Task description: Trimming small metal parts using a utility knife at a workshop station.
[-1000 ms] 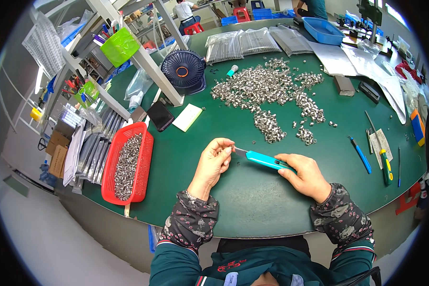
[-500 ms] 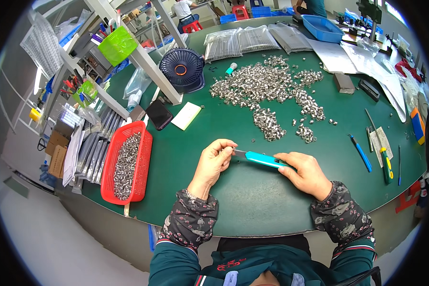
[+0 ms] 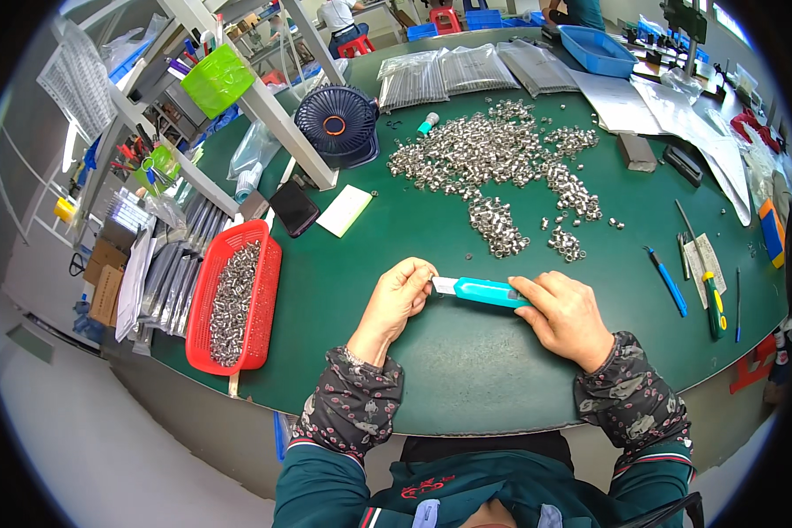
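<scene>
Both hands meet over a green tabletop (image 3: 466,370). The right hand (image 3: 565,315) grips a teal utility knife (image 3: 482,291), its long axis lying left to right, metal tip pointing left. The left hand (image 3: 399,297) pinches that tip. Clear flat packets (image 3: 466,72) lie at the far edge, a white card (image 3: 344,210) far left.

Clear bags (image 3: 466,72) at table's far edge; cardboard boxes (image 3: 106,273) left.
</scene>
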`<act>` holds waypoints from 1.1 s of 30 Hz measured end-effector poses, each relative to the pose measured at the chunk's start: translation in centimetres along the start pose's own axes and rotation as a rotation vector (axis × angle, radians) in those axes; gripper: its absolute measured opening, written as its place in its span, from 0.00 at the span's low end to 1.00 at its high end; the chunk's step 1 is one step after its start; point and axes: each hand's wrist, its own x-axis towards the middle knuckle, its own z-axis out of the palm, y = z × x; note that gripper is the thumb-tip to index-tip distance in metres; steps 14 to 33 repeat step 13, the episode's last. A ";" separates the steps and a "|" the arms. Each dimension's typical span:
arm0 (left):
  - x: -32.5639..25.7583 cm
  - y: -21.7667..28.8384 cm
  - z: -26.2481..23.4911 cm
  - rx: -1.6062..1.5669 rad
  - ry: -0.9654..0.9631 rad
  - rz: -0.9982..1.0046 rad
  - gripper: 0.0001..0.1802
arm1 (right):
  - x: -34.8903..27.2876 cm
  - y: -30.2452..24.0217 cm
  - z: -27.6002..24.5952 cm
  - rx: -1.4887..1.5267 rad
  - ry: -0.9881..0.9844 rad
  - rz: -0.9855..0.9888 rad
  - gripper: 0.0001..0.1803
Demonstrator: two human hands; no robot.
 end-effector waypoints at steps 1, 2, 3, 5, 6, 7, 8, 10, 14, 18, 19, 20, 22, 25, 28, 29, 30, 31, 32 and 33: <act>0.0 0.0 0.0 0.007 0.009 -0.016 0.10 | 0.1 -0.1 -0.1 -0.016 -0.003 -0.015 0.21; 0.0 0.0 0.0 0.006 0.010 -0.015 0.10 | 0.1 -0.1 -0.1 -0.016 -0.004 -0.016 0.21; -0.1 0.1 0.1 0.014 0.006 -0.021 0.12 | 0.1 -0.2 -0.1 -0.029 0.003 -0.025 0.21; -0.2 0.2 0.2 0.021 0.005 -0.025 0.14 | 0.3 -0.2 0.0 -0.041 0.008 -0.037 0.21; -0.2 0.2 0.2 -0.005 0.023 -0.046 0.14 | 0.3 -0.2 0.0 -0.021 0.056 -0.036 0.22; -0.2 0.3 0.3 -0.032 0.040 -0.065 0.14 | 0.3 -0.2 0.0 -0.004 0.104 -0.035 0.22; -0.2 0.3 0.2 -0.033 0.042 -0.062 0.14 | 0.4 -0.1 -0.1 0.006 0.150 -0.011 0.23; 0.0 0.3 -0.1 -0.070 0.013 -0.069 0.16 | 0.2 0.2 -0.2 0.005 0.203 0.048 0.24; -0.1 0.4 0.1 -0.093 0.041 -0.068 0.15 | 0.1 0.3 0.0 -0.019 0.129 0.036 0.25; -0.1 0.4 0.1 -0.093 0.041 -0.068 0.15 | 0.1 0.3 0.0 -0.019 0.129 0.036 0.25; -0.1 0.4 0.1 -0.093 0.041 -0.068 0.15 | 0.1 0.3 0.0 -0.019 0.129 0.036 0.25; -0.1 0.4 0.1 -0.093 0.041 -0.068 0.15 | 0.1 0.3 0.0 -0.019 0.129 0.036 0.25; -0.1 0.4 0.1 -0.093 0.041 -0.068 0.15 | 0.1 0.3 0.0 -0.019 0.129 0.036 0.25; -0.1 0.4 0.1 -0.093 0.041 -0.068 0.15 | 0.1 0.3 0.0 -0.019 0.129 0.036 0.25; -0.1 0.4 0.1 -0.093 0.041 -0.068 0.15 | 0.1 0.3 0.0 -0.019 0.129 0.036 0.25; -0.1 0.4 0.1 -0.093 0.041 -0.068 0.15 | 0.1 0.3 0.0 -0.019 0.129 0.036 0.25; -0.1 0.4 0.1 -0.093 0.041 -0.068 0.15 | 0.1 0.3 0.0 -0.019 0.129 0.036 0.25; -0.1 0.4 0.1 -0.093 0.041 -0.068 0.15 | 0.1 0.3 0.0 -0.019 0.129 0.036 0.25; -0.1 0.4 0.1 -0.093 0.041 -0.068 0.15 | 0.1 0.3 0.0 -0.019 0.129 0.036 0.25; -0.1 0.4 0.1 -0.093 0.041 -0.068 0.15 | 0.1 0.3 0.0 -0.019 0.129 0.036 0.25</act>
